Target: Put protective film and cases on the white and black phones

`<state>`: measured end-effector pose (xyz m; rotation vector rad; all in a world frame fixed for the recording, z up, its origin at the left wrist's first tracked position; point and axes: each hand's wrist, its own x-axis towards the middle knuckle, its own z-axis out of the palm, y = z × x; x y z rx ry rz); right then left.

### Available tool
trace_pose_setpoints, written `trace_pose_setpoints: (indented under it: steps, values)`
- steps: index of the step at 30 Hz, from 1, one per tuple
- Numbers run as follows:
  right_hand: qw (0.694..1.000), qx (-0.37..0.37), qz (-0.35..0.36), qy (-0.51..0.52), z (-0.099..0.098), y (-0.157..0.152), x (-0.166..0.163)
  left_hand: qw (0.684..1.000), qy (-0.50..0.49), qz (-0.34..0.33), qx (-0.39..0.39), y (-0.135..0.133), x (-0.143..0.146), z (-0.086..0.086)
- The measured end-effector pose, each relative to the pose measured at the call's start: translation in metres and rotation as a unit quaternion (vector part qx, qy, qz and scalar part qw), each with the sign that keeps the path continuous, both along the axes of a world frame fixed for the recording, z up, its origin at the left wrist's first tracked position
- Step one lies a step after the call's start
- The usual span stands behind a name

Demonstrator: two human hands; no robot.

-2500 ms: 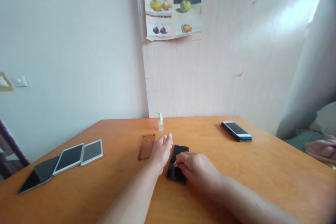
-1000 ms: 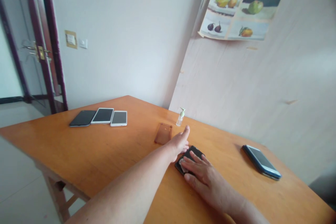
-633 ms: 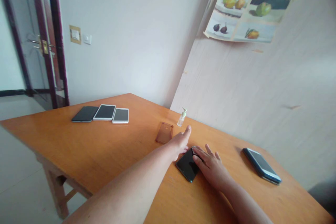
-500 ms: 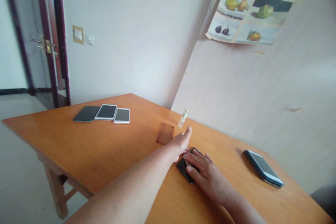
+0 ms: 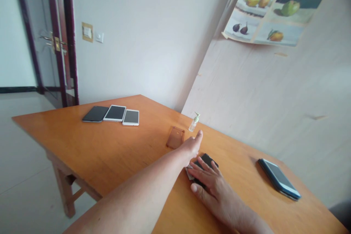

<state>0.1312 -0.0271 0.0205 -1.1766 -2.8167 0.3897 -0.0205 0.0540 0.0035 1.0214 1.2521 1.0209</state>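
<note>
A black phone [image 5: 210,160] lies on the wooden table, largely covered by my right hand [image 5: 210,179]. That hand rests flat, its fingers spread and stretched out. A whitish wipe or cloth [image 5: 189,173] shows from under its fingertips at the phone's left side. My left hand [image 5: 192,146] is at the far left edge of the phone, thumb sticking up and apart. Its other fingers are mostly hidden, so whether they touch the phone is unclear. Just beyond the left hand are a reddish clear phone case [image 5: 176,138] and a small pump bottle [image 5: 193,123] with a pale green top.
At the table's far left lie a dark tablet [image 5: 95,114] and two white-framed devices, a larger one [image 5: 115,113] and a smaller one [image 5: 131,117]. A white-faced device [image 5: 279,179] on a dark one lies at right. Walls stand behind the table [image 5: 131,153].
My right hand has slid slightly toward me and left over the phone, its fingers more spread, and the wipe shows more. My left hand stays near the phone. The view has shifted a little.
</note>
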Motion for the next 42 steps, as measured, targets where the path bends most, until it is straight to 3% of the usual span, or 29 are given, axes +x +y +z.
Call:
trace_pose_setpoints:
  steps: [2,6,8,15,22,30,37,39,42]
  values:
    - [1.0,0.0,-0.01,0.0,-0.001,0.003,0.001,1.0,-0.006,-0.002,-0.001,0.0,0.0,0.0]
    - [0.985,0.037,-0.169,-0.022,-0.016,0.036,0.02,1.0,-0.014,-0.004,-0.005,0.0,0.0,0.0]
    - [0.976,0.048,-0.208,-0.034,-0.02,0.042,0.028,1.0,-0.015,-0.006,-0.005,-0.001,0.0,0.001]
    - [0.998,-0.038,-0.042,-0.008,-0.002,0.0,0.013,0.999,-0.021,-0.032,-0.004,-0.007,0.001,0.006]
    - [0.975,0.016,-0.215,-0.052,-0.016,0.033,0.041,0.998,-0.023,-0.055,0.002,-0.011,0.0,0.009]
    - [0.993,-0.108,-0.037,-0.031,0.015,-0.01,0.023,0.998,-0.023,-0.059,-0.002,-0.011,-0.001,0.009]
    - [0.979,-0.042,-0.188,-0.066,0.004,0.02,0.049,0.998,-0.029,-0.061,-0.012,-0.012,0.0,0.012]
    - [0.982,-0.049,-0.168,-0.072,0.009,0.016,0.049,0.998,-0.029,-0.059,-0.011,-0.013,0.0,0.013]
    - [0.99,-0.093,-0.081,-0.063,0.021,-0.002,0.041,0.997,-0.034,-0.063,-0.013,-0.013,-0.001,0.014]
